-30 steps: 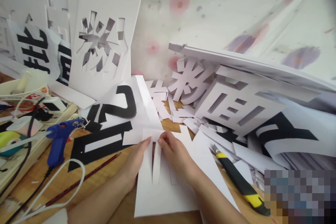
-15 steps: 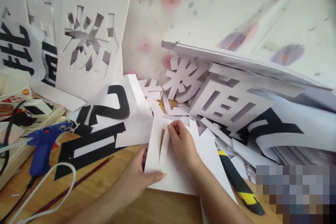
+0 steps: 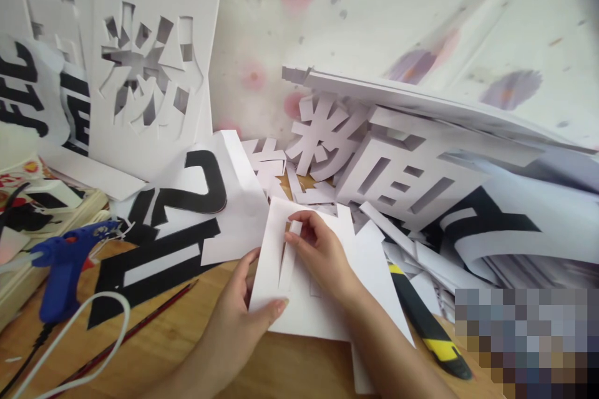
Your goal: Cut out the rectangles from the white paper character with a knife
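Observation:
A white foam board (image 3: 304,318) is held over the wooden table, with a narrow slot cut through it and a small pencilled rectangle beside the slot. My left hand (image 3: 248,305) grips the board's left edge, thumb on top and fingers beneath. Between the thumb and fingers of my right hand (image 3: 321,249) is a thin white strip (image 3: 290,259), its upper end lifted from the slot while its lower end still lies along the board. A black and yellow utility knife (image 3: 425,318) rests to the right of the board.
On the left lie a blue glue gun (image 3: 65,268) with its looping white cable (image 3: 126,318), a pencil (image 3: 135,330) and black paper cut-outs (image 3: 159,268). White foam characters (image 3: 397,168) and offcuts crowd the back and right. A cut-out panel (image 3: 154,93) leans at the back left.
My right hand has shifted slightly left and its pinch now sits on the strip's upper end. My left hand and the board have moved slightly left. The view has turned a little.

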`<action>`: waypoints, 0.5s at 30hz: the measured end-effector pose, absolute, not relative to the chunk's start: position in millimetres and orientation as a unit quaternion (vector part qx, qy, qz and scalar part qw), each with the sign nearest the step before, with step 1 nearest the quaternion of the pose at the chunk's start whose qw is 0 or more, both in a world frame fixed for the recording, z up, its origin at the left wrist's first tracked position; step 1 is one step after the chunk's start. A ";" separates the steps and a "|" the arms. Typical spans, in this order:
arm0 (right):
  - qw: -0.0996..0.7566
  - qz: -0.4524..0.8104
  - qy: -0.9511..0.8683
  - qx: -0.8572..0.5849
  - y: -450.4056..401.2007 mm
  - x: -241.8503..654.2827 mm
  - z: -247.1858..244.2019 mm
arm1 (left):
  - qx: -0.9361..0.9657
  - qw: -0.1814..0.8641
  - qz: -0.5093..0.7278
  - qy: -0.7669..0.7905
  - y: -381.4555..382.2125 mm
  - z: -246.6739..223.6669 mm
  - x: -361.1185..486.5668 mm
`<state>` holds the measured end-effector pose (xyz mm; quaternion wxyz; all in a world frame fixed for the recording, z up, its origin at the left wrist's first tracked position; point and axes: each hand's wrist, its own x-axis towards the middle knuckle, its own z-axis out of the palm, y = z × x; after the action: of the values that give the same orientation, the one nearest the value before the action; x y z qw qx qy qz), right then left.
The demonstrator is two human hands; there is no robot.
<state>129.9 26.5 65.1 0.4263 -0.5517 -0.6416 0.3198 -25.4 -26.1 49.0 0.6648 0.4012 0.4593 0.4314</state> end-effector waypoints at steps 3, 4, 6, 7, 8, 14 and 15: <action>0.464 0.337 -0.646 -0.504 25.6 132.5 70.9 | 0.413 0.648 0.437 0.468 -25.6 48.4 -24.4; 0.473 0.339 -0.648 -0.492 25.3 133.0 72.4 | 0.416 0.644 0.439 0.468 -25.6 48.3 -23.9; 0.486 0.339 -0.648 -0.478 24.9 133.4 73.8 | 0.416 0.642 0.443 0.468 -26.1 48.5 -23.1; 0.491 0.338 -0.647 -0.476 24.8 133.3 73.8 | 0.413 0.644 0.444 0.467 -26.3 48.6 -22.9; 0.494 0.336 -0.646 -0.475 24.7 133.1 73.3 | 0.410 0.646 0.445 0.466 -26.6 48.8 -22.9; 0.493 0.356 -0.639 -0.472 25.6 132.1 70.7 | 0.395 0.658 0.451 0.455 -25.9 47.2 -24.0; 0.491 0.370 -0.633 -0.470 26.0 132.6 71.3 | 0.388 0.662 0.453 0.454 -25.5 46.4 -23.9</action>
<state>132.6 26.0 71.3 0.4908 -0.4699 -0.6333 0.3703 -23.9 -25.5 46.4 0.6618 0.3880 0.4540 0.4532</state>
